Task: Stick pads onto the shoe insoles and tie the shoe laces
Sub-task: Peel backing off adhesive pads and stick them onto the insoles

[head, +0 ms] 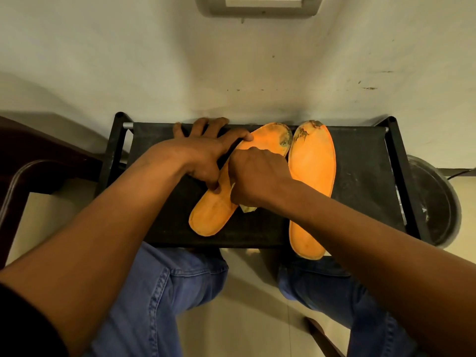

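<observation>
My left hand (206,148) lies spread on the tilted insole (219,202) on the counter (360,181); my right hand (257,176) curls over it, the pad hidden. A slip would stick it crooked. The second insole (311,176) lies beside.

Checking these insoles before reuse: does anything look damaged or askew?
Yes. Both orange insoles are worn at the toe: the left insole and right insole show dark, flaking patches there. The left one lies slanted across the black rack; the right one's heel overhangs the near edge.
</observation>
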A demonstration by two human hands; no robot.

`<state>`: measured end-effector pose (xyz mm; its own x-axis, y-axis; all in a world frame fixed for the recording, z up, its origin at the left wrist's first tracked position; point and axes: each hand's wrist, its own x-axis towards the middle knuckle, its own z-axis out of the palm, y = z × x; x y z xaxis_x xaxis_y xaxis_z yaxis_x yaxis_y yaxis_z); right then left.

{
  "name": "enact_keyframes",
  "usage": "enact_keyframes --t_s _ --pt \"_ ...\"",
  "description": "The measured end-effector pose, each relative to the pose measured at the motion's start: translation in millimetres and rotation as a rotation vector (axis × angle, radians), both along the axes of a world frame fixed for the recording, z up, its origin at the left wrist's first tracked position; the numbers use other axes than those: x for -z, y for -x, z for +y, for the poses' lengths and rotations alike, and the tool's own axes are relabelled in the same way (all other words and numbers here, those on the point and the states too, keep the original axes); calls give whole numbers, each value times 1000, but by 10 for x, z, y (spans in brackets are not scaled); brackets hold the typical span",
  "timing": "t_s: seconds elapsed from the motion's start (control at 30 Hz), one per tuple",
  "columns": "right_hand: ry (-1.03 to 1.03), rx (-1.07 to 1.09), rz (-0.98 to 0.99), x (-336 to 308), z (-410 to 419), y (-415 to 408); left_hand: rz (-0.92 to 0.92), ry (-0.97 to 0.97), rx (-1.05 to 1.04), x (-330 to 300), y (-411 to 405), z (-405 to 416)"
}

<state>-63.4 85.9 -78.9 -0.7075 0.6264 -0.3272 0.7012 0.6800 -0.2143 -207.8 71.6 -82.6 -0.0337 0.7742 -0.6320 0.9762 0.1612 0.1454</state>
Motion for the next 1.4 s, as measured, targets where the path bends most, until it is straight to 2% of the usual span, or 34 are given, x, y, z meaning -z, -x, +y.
enact_keyframes --t_s 0.2,0.3,0.43,0.53,0.7,0.9,1.23,1.4 --pt "-143 106 -60 -45 206 -87 34 14 14 -13 -1 -7" --pt "-109 73 -47 -39 169 -71 25 14 0 -10 -5 -3" --pt "51 -7 -11 -23 -16 0 10 -6 4 9 -6 -3" --pt "33 -9 -22 -4 -44 3 12 -6 7 14 -10 -6" --pt "-137 146 -74 -33 232 -94 35 12 16 1 -9 -5" --pt "-165 371 -93 -90 678 -314 7 8 18 6 17 2" --pt "-20 124 -21 38 212 -49 40 22 6 10 3 1" --pt "-118 223 7 7 354 -132 35 17 17 -4 1 -2"
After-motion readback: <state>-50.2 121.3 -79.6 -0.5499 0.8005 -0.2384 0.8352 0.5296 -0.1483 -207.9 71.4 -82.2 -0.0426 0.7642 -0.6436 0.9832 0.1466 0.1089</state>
